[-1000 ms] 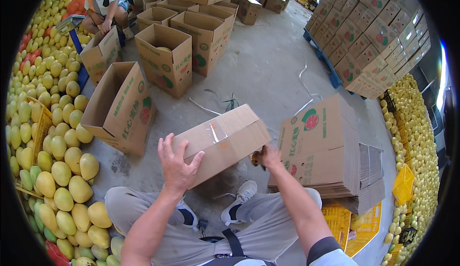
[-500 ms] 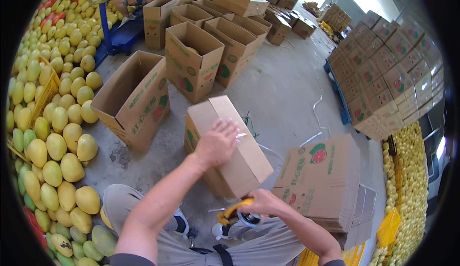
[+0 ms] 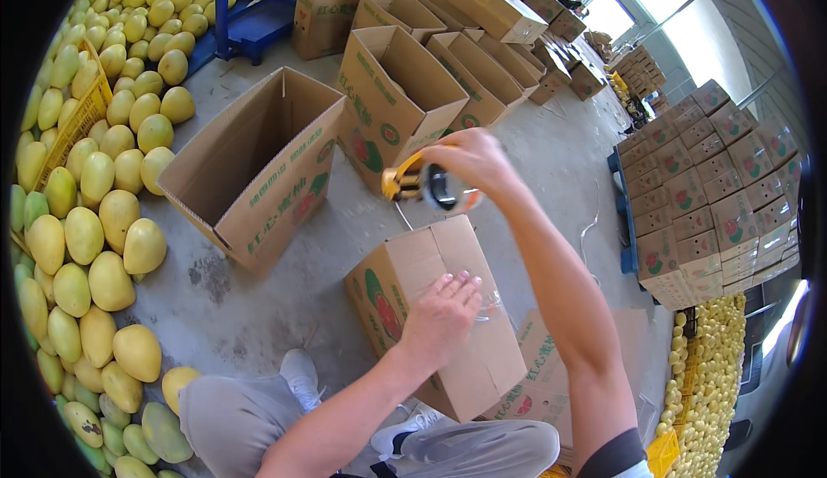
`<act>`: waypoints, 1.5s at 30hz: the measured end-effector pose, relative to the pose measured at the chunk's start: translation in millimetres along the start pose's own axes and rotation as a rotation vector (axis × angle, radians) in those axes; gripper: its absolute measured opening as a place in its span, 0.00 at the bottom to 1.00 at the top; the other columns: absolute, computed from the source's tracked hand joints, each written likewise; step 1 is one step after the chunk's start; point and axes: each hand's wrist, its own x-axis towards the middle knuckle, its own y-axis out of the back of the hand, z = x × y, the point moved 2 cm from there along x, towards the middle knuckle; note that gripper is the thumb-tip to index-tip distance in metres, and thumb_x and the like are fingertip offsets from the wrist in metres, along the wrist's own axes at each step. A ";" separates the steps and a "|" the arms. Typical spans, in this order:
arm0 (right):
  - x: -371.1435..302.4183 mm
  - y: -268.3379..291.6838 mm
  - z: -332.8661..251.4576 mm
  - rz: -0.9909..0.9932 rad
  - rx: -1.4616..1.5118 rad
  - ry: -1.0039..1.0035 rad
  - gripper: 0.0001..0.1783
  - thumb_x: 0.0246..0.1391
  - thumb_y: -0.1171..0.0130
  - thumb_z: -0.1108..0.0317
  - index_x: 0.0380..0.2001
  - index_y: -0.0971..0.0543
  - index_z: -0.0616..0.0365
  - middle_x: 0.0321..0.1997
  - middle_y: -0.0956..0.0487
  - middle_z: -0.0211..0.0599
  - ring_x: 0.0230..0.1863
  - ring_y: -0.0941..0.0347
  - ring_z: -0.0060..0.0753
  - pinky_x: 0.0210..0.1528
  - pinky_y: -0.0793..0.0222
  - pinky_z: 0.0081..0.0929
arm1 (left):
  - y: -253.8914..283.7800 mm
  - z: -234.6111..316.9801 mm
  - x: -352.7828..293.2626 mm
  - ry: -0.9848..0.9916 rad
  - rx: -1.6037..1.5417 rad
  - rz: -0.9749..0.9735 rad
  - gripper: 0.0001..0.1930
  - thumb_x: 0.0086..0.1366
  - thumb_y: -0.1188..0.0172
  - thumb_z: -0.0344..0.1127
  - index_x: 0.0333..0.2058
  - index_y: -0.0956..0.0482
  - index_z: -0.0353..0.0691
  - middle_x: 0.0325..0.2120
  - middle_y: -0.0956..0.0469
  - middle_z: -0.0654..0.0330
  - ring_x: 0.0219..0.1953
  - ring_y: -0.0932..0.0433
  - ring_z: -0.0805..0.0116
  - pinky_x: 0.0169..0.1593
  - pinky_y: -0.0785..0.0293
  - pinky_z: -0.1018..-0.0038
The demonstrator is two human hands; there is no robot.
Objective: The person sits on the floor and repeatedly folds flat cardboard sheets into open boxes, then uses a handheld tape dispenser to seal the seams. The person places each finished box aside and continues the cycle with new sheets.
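Observation:
A cardboard box [image 3: 461, 344] with closed top flaps stands in front of my knees. My left hand [image 3: 441, 319] lies flat on its top, fingers stretched out over the seam. A shiny strip of clear tape [image 3: 491, 304] shows beside the fingertips. Above the box's far end, my right hand [image 3: 474, 164] grips a yellow tape dispenser [image 3: 405, 183] with a roll of tape in it. The dispenser is held in the air, apart from the box. Motion blurs the right hand somewhat.
An open box [image 3: 267, 176] stands to the left, with more open boxes [image 3: 401, 90] beyond. Yellow-green pomelos [image 3: 108, 284] are heaped along the left. Flattened cartons [image 3: 547, 357] lie behind my right arm. Stacked boxes [image 3: 715, 202] stand on a blue pallet [image 3: 622, 211] at the right.
My right hand has lifted the tape dispenser from the box's near end to above its far end. My left hand stays on the box top. The whole view has shifted.

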 end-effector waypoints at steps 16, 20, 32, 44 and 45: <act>-112.7 29.3 -13.9 -0.001 -0.017 0.094 0.23 0.46 0.38 0.53 0.38 0.13 0.61 0.33 0.16 0.58 0.36 0.16 0.56 0.45 0.20 0.42 | 15.4 -0.9 -1.1 0.173 0.042 0.258 0.07 0.60 0.41 0.27 0.38 0.21 0.34 0.46 0.23 0.50 0.56 0.28 0.46 0.64 0.34 0.50; -203.2 29.0 29.3 0.161 0.015 0.158 0.21 0.51 0.40 0.54 0.39 0.13 0.60 0.32 0.16 0.58 0.35 0.18 0.59 0.41 0.21 0.43 | -3.1 -3.9 -10.9 0.315 0.109 0.490 0.09 0.60 0.42 0.23 0.39 0.28 0.35 0.49 0.28 0.46 0.56 0.31 0.43 0.62 0.36 0.50; -557.1 29.9 126.7 -0.020 -0.147 -0.188 0.26 0.51 0.31 0.48 0.51 0.16 0.47 0.28 0.25 0.47 0.28 0.22 0.51 0.32 0.25 0.45 | -1.1 -16.1 -9.8 0.160 0.365 0.449 0.13 0.68 0.42 0.29 0.51 0.26 0.40 0.60 0.31 0.45 0.63 0.34 0.43 0.66 0.41 0.45; -347.1 -178.0 158.4 -0.037 -0.010 -0.329 0.16 0.45 0.37 0.54 0.27 0.13 0.56 0.31 0.15 0.51 0.38 0.15 0.53 0.40 0.19 0.48 | 4.2 3.9 -2.0 0.117 0.623 -0.137 0.42 0.65 0.43 0.64 0.67 0.30 0.37 0.70 0.36 0.42 0.75 0.44 0.46 0.74 0.60 0.37; -349.1 -175.2 164.5 -0.050 0.015 -0.357 0.17 0.44 0.36 0.53 0.27 0.12 0.56 0.32 0.14 0.51 0.38 0.15 0.53 0.40 0.19 0.48 | 3.6 19.6 -1.0 0.089 0.537 -0.218 0.43 0.64 0.43 0.65 0.67 0.32 0.35 0.70 0.37 0.41 0.75 0.45 0.46 0.75 0.60 0.38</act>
